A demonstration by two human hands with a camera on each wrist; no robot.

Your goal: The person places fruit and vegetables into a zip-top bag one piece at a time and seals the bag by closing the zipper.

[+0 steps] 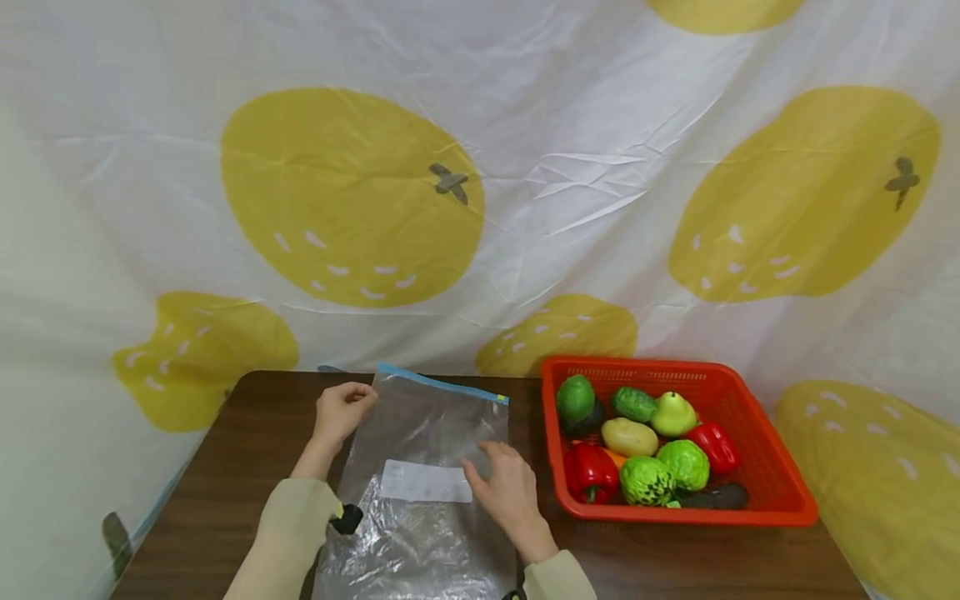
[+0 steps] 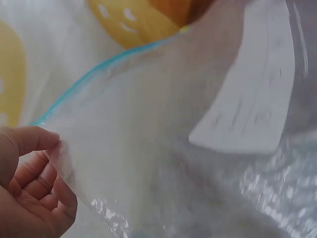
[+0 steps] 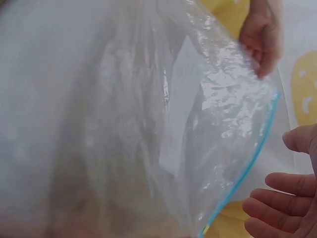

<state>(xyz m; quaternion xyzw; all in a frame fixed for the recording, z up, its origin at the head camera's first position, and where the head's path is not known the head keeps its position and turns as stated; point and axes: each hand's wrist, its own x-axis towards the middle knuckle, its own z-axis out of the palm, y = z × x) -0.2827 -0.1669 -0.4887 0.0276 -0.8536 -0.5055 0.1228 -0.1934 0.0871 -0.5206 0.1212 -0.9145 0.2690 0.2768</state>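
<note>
Gleaming in crinkled patches, 1 clear plastic bag point(image 1: 435, 433) with a blue zip edge point(image 1: 442, 385) and white label point(image 1: 426, 482) is held over the table point(image 1: 247, 450), left of the red basket point(image 1: 765, 518). The left hand point(image 1: 343, 415) pinches its far left edge; the right hand point(image 1: 508, 492), fingers point(image 3: 282, 201) spread, is near its right side.

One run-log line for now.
left hand: pinching clear bag near blue strip; right hand: gripping nothing; red basket: right of bag, holding produce

A basket point(image 1: 759, 437) holding produce point(image 1: 628, 437) stands on the table point(image 1: 675, 562), right of the bag point(image 1: 427, 529).
</note>
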